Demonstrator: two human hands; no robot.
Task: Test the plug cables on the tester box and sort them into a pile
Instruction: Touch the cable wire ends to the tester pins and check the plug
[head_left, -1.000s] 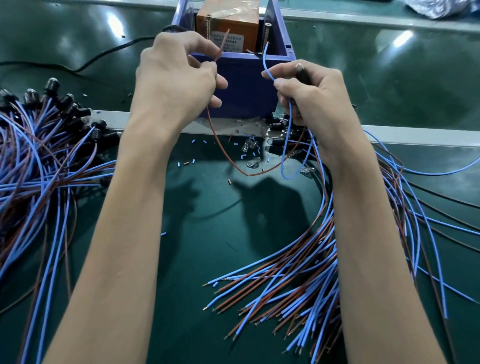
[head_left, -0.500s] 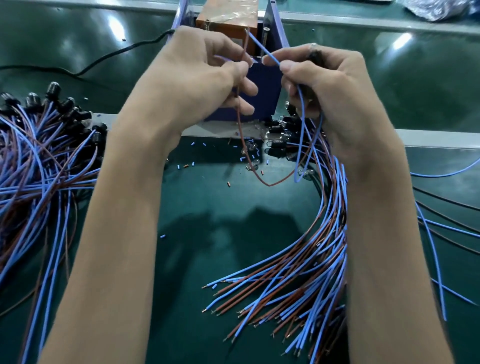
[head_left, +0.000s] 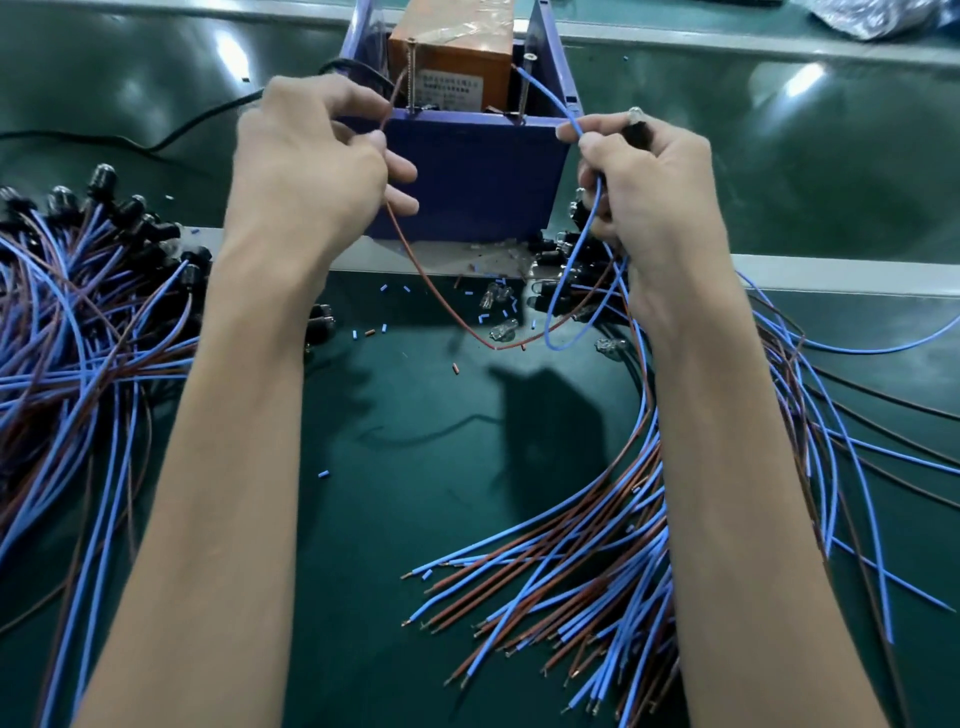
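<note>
A dark green table carries a heap of blue-and-brown plug cables left of the blue plastic tester box and a looser fan of them right of it. In front of the box the left hand pinches one cable's thin brown wire. The right hand pinches its blue wire, apparently clasping the black plug too; both wire tips reach the box's top.
</note>
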